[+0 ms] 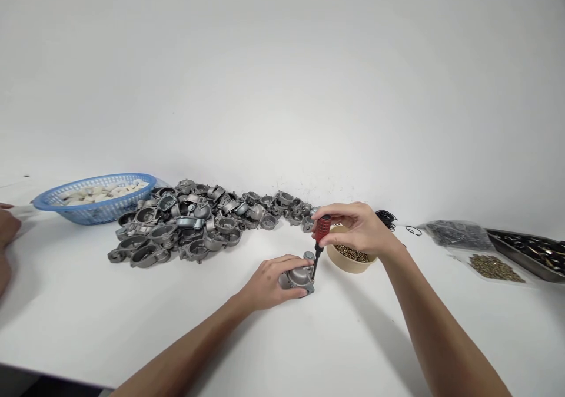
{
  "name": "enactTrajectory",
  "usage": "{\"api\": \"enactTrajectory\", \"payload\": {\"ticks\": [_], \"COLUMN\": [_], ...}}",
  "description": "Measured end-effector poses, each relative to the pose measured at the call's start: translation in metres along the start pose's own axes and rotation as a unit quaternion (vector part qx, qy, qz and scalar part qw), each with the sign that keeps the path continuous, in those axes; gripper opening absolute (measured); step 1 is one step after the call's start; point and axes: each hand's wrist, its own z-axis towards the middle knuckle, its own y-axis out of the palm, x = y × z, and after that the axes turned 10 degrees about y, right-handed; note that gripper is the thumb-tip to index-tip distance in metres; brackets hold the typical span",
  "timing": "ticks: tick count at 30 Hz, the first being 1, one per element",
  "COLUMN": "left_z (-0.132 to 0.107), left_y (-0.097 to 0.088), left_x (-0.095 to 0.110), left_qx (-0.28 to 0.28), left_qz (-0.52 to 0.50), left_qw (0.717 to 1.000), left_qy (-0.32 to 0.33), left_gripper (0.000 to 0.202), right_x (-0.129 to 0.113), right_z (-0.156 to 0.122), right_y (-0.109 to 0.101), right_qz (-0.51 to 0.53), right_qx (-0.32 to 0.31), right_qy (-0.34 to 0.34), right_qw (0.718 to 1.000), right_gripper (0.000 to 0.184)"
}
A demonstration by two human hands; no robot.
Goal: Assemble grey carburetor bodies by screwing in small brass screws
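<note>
My left hand grips a grey cast-metal bowl-shaped part and holds it down on the white table. Above it, my right hand has its fingers wrapped round the red handle of a screwdriver. The screwdriver stands nearly upright, its tip at the right edge of the metal part; what the tip touches is too small to make out. Just behind my right hand sits a round tan tub holding many small brass-coloured pieces.
A heap of similar grey metal parts spreads across the back left. Beyond it stands a blue basket of white pieces. On the right lie bags of small parts and a dark metal tray. Another person's hand shows at the left edge.
</note>
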Motion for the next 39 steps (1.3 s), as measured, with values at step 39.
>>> {"api": "enactTrajectory", "payload": {"ticks": [39], "left_z": [-0.002], "left_y": [-0.004], "left_x": [-0.002], "left_qx": [0.048], "left_qz": [0.113], "left_qw": [0.990], "left_qy": [-0.065], "left_gripper": [0.066], "right_x": [0.007], "right_z": [0.013], "right_y": [0.027], "right_qz": [0.010], "right_qx": [0.075], "right_qy": [-0.016], "right_qw": [0.997], "right_gripper": [0.046]}}
